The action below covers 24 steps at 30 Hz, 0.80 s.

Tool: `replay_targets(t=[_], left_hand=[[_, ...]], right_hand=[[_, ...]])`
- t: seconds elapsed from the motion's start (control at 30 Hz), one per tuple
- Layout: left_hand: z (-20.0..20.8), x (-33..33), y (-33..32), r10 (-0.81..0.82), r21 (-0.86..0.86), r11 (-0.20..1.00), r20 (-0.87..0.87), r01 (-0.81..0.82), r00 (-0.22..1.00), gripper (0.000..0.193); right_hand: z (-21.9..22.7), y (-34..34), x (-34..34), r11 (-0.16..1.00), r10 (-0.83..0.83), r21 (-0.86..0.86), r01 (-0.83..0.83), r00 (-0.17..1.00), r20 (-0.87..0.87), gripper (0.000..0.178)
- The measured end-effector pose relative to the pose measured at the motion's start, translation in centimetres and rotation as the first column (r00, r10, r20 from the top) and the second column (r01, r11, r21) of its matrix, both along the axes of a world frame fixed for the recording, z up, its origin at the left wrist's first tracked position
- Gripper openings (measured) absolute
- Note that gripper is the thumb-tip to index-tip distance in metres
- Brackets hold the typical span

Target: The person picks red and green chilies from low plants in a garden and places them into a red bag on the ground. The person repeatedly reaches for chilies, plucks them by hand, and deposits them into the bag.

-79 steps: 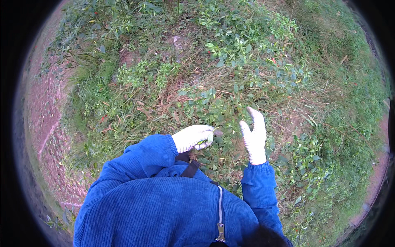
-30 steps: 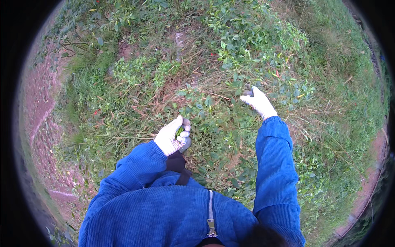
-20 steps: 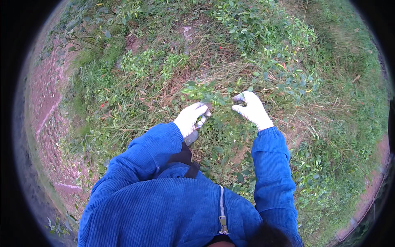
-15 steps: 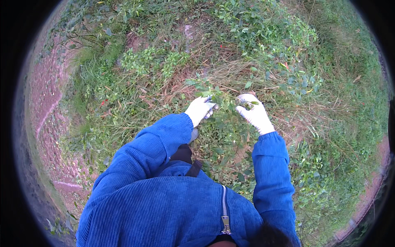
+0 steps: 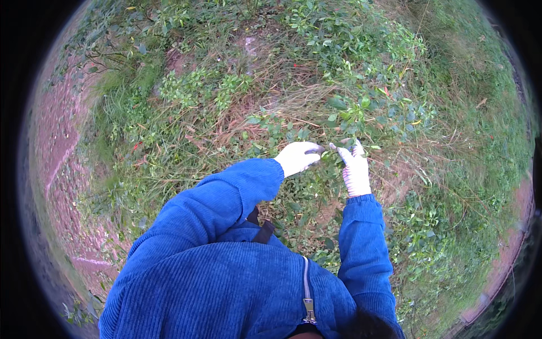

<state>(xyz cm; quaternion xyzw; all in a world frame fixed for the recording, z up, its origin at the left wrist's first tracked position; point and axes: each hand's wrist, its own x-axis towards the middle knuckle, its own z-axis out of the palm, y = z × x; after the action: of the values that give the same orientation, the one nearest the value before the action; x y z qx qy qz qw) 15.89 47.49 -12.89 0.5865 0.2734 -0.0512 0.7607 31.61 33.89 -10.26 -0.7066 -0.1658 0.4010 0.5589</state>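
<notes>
A leafy green plant (image 5: pixel 323 179) stands in front of me, its stems rising between and below my hands. My left hand (image 5: pixel 298 157), in a white glove with greyish fingertips, reaches in from the left. Its thumb and fingers are pinched together at the foliage; what lies between them is too small to make out. Just to its right, my right hand (image 5: pixel 355 169) wears a matching glove. The thumb points toward the left hand and the fingers stretch up, apart, around some leaves. The two hands' fingertips nearly meet.
Low bushes (image 5: pixel 353 116) grow beyond my hands, with dry flattened grass (image 5: pixel 299 104) among them. Small red spots, perhaps fruits, show in the greenery, one red thing (image 5: pixel 137 146) at the left. Reddish bare soil (image 5: pixel 59 186) runs along the far left.
My left hand has moved right and slightly down, closing the gap to the right hand. The right hand has turned more upright, its fingers now pointing up. A leafy branch now stands higher beyond it.
</notes>
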Motion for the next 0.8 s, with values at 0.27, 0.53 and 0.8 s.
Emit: replay_targets(t=[0.27,0.53,0.8], left_hand=[[0.5,1.2,-1.1,-0.127,0.162,0.979,-0.015,0.127,0.992,0.033],[1.2,-0.2,0.5,-0.279,-0.78,0.612,-0.059,0.13,0.959,0.023],[3.2,-4.3,-0.5,-0.37,-0.701,0.622,0.129,0.348,0.92,0.023]], right_hand=[[1.6,0.7,-1.9,0.998,-0.012,-0.065,0.021,0.99,0.141,0.025],[3.0,0.7,-4.8,0.984,0.01,-0.177,0.035,0.968,0.249,0.022],[3.3,-0.8,-6.9,0.966,0.08,-0.258,-0.008,0.96,0.269,0.031]])
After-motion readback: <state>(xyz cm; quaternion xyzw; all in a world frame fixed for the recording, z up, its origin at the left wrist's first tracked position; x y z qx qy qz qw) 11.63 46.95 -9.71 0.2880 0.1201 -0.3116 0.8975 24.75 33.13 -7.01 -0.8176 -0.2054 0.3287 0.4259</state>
